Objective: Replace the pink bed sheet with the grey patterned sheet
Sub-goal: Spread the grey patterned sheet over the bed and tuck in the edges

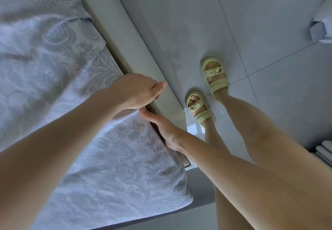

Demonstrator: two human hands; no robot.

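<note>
The grey patterned sheet (115,159) covers the mattress on the left, with a folded, wrinkled stretch further up the bed. My left hand (138,91) sits at the mattress's right edge with curled fingers, holding a raised pinch of the sheet's edge beneath the palm. Just below it, my right hand (164,131) lies flat along the mattress side. Its fingers are pushed down into the dark gap between mattress and the pale bed frame (143,50). No pink sheet is in view.
My legs and feet in pale yellow sandals (215,78) stand on the grey tiled floor (251,23) beside the bed frame. A white object (321,19) is at the upper right edge, and stacked white items (325,150) are at the right edge.
</note>
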